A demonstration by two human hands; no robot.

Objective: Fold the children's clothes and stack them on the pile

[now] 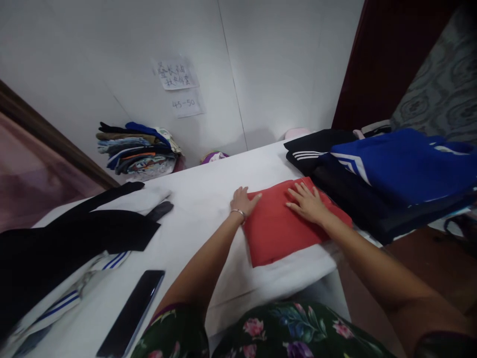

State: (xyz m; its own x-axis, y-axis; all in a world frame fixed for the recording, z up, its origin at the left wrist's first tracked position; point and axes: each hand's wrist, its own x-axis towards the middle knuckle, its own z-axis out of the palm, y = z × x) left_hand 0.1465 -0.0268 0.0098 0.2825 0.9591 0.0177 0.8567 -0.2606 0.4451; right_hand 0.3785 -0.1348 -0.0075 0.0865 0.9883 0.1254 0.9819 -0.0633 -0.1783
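A red garment (pixel 281 231), folded into a flat rectangle, lies on the white-covered table (pixel 197 223) in front of me. My left hand (pixel 244 201) is at its left edge, fingers stretched out and the thumb over the cloth. A bracelet circles that wrist. Flat on the upper right part of the red cloth rests my right hand (pixel 307 203), its fingers spread. Neither hand grips anything. What kind of garment it is cannot be told from this fold.
Folded dark and blue clothes (pixel 410 164) are piled at the right. Black and white clothes (pixel 82 236) lie loosely at the left, beside a black phone (pixel 132 313). Another clothes stack (pixel 137 149) stands by the wall, under handwritten paper signs (pixel 177 74).
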